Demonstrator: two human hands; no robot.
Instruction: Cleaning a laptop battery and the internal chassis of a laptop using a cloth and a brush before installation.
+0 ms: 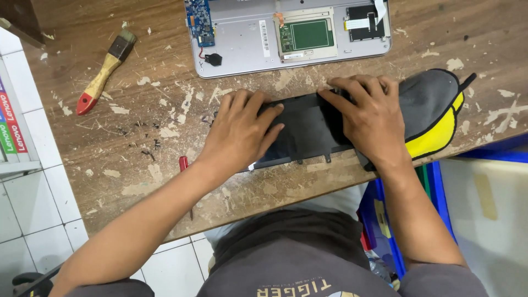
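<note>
Fingers of both hands flat on black battery pack.

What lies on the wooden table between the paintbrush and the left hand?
Head view: only small dark screws and pale paint flecks on the worn wooden table lie between the wooden-handled paintbrush and the left hand.

My arms were bare down to each hand, no rings or watch; I wore a dark grey shirt with yellowish lettering, over grey trousers.
</note>
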